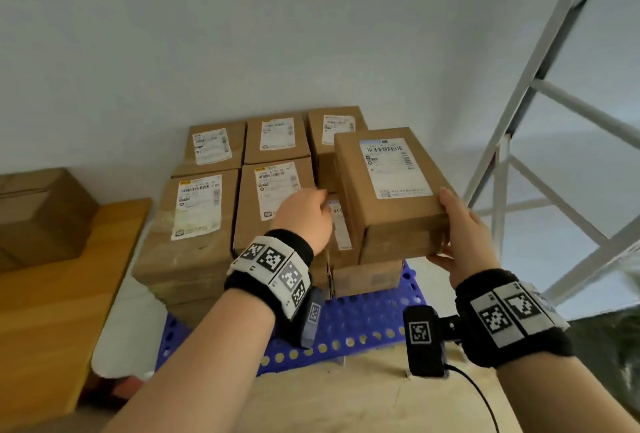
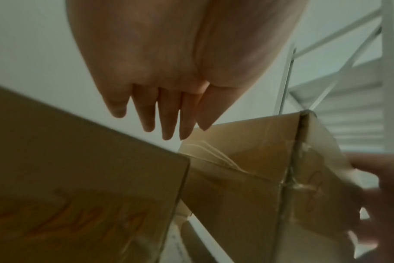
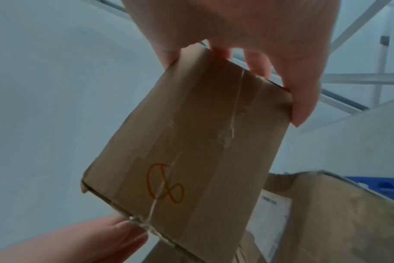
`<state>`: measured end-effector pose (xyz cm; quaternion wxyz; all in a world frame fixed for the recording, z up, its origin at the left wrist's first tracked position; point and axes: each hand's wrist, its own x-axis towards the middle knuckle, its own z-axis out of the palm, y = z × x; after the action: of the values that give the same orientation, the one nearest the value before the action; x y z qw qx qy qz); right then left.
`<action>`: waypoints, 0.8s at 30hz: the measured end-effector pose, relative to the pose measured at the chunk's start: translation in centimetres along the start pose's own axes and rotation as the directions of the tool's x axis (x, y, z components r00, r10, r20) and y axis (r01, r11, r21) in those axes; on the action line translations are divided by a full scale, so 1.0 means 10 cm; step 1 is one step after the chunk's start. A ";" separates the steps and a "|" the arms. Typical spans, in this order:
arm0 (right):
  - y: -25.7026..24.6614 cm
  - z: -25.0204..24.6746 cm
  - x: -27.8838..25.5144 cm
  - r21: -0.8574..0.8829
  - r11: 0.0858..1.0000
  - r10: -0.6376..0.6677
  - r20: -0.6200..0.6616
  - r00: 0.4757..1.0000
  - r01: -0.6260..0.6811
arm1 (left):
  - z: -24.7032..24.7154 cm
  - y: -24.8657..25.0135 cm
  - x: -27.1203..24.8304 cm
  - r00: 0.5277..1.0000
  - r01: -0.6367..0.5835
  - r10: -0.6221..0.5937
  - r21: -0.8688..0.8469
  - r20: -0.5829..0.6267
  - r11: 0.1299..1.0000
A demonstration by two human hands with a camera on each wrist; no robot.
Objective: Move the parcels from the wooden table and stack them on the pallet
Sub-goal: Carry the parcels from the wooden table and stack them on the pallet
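Note:
My right hand (image 1: 460,235) grips the near end of a brown cardboard parcel (image 1: 388,183) with a white label, holding it tilted above the right side of the stack. In the right wrist view its thumb and fingers (image 3: 301,110) clamp the taped end of the parcel (image 3: 191,142), which bears a red mark. My left hand (image 1: 304,214) reaches to the parcel's left side; its fingers (image 2: 160,106) are straight and the thumb tip touches the parcel's (image 2: 259,160) edge. Several labelled parcels (image 1: 197,210) are stacked on the blue perforated pallet (image 1: 363,321).
A wooden table (image 1: 52,311) stands at the left with one brown parcel (image 1: 41,214) on it. A white metal frame (image 1: 519,120) rises close on the right. The wall is right behind the stack. A beige sheet (image 1: 346,398) lies on the floor before the pallet.

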<state>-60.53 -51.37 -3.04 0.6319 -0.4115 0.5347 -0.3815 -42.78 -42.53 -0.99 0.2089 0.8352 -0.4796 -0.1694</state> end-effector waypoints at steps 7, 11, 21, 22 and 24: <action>0.24 0.14 0.12 -0.092 0.995 0.056 0.076 0.996 -0.049 | 0.19 -0.15 0.05 1.000 0.001 -0.005 0.197 0.022 0.980; 0.30 0.27 0.22 -0.180 0.983 0.030 0.075 0.997 -0.016 | 0.23 -0.18 0.07 1.000 -0.004 -0.002 0.224 0.026 0.975; 0.35 0.38 0.34 -0.333 0.937 -0.090 0.055 0.994 0.103 | 0.22 -0.25 0.09 0.997 -0.022 0.008 0.203 0.071 0.979; 0.36 0.38 0.34 -0.344 0.933 -0.093 0.058 0.994 0.108 | 0.23 -0.25 0.09 0.997 -0.023 0.008 0.207 0.071 0.978; 0.36 0.39 0.35 -0.361 0.926 -0.098 0.061 0.993 0.114 | 0.23 -0.26 0.09 0.998 -0.024 0.010 0.213 0.067 0.977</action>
<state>-56.08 -52.80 -7.33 0.5344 -0.5576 0.5596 -0.3007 -41.60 -42.62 -4.37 0.1036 0.8428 -0.5087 -0.1422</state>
